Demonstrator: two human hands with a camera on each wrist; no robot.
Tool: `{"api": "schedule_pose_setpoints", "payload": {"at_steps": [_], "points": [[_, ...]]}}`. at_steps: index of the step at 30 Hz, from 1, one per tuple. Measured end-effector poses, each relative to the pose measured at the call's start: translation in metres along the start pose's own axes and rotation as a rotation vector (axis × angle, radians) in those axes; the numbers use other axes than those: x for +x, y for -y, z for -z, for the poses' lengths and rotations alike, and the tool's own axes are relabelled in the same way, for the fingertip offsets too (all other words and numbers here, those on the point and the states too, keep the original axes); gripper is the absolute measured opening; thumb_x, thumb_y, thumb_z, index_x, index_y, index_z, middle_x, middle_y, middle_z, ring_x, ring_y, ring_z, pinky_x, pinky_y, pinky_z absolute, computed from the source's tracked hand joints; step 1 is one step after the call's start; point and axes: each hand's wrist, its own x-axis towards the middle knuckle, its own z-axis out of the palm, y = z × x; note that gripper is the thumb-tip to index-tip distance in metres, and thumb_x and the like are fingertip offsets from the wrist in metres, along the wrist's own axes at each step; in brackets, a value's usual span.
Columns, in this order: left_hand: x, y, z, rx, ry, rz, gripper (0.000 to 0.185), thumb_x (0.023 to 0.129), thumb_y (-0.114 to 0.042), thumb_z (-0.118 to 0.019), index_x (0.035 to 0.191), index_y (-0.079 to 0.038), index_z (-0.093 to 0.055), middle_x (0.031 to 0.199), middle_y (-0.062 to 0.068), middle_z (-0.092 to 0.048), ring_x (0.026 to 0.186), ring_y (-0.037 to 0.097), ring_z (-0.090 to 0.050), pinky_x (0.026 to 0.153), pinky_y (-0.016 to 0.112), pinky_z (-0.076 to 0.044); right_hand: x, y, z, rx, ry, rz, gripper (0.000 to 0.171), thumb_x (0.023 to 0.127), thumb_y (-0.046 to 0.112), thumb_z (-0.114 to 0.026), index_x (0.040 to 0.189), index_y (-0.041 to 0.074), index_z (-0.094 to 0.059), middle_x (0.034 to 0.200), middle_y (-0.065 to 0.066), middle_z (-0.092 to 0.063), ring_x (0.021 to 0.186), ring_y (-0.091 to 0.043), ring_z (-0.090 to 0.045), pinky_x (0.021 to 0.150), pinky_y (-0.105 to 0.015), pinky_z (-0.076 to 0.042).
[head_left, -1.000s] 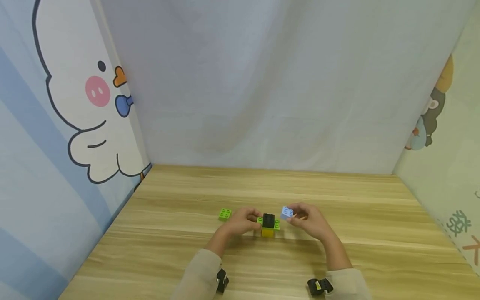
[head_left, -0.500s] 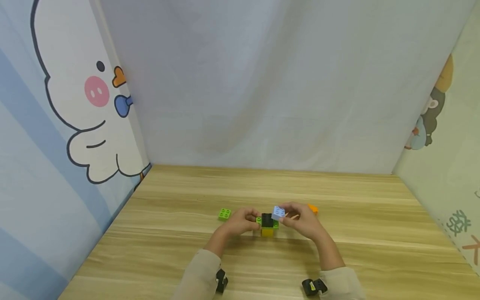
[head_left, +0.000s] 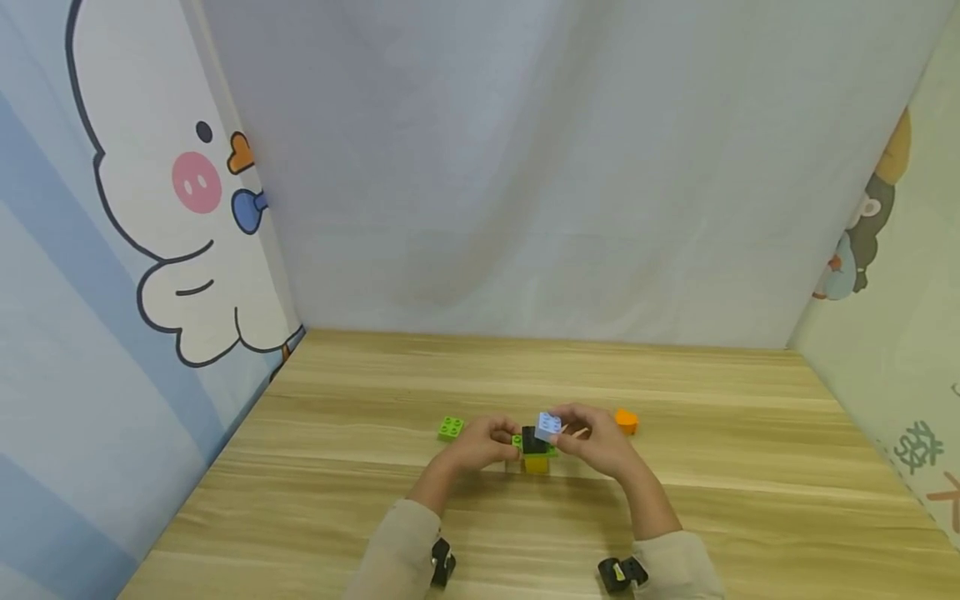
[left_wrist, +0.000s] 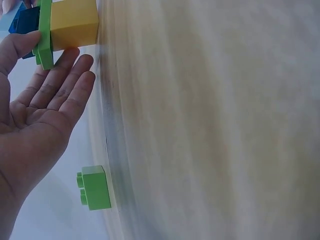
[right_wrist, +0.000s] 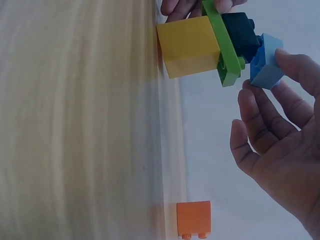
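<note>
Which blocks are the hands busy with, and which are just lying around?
Busy with:
light blue block, pinched by the right hand
stack of yellow, green and black blocks, steadied by the left hand

Lying around:
green block
orange block

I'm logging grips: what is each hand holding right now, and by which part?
The right hand pinches the light blue brick by its sides. The left hand holds the green plate of the brick stack by its edge.

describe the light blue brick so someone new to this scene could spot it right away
On the wooden table, find the small stack between the two hands: yellow block, green plate, black brick. The light blue brick is pinched in the right hand, tilted at the black brick's corner. It is the only blue piece, and the only one held.
</note>
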Motion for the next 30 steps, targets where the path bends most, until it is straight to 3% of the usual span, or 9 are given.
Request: {"api": "schedule_pose_setpoints", "payload": {"at_steps": [17, 30], "points": [[0.0003, -0.0008, -0.0012, 0.033, 0.0, -0.024, 0.034, 0.088, -0.002, -0.071, 0.12, 0.009, -0.065, 0.118, 0.02, -0.07, 0.11, 0.031, -0.068, 0.092, 0.04, -0.058, 0.0067, 0.0058, -0.0054, -0.013, 0.005, 0.034, 0.034, 0.098, 0.009, -0.069, 0.129, -0.006, -0.065, 0.117, -0.018, -0.07, 0.098, -0.022, -0.064, 0.084, -0.039, -0.054], [0.0004, -0.0037, -0.0031, 0.072, -0.011, -0.003, 0.035, 0.089, -0.006, -0.074, 0.122, 0.006, -0.067, 0.12, 0.018, -0.07, 0.113, 0.033, -0.066, 0.092, 0.041, -0.058, 0.0076, 0.001, -0.006, -0.002, 0.021, 0.032, 0.034, 0.098, 0.008, -0.069, 0.128, -0.007, -0.065, 0.12, -0.02, -0.069, 0.098, -0.023, -0.065, 0.084, -0.039, -0.054]]}}
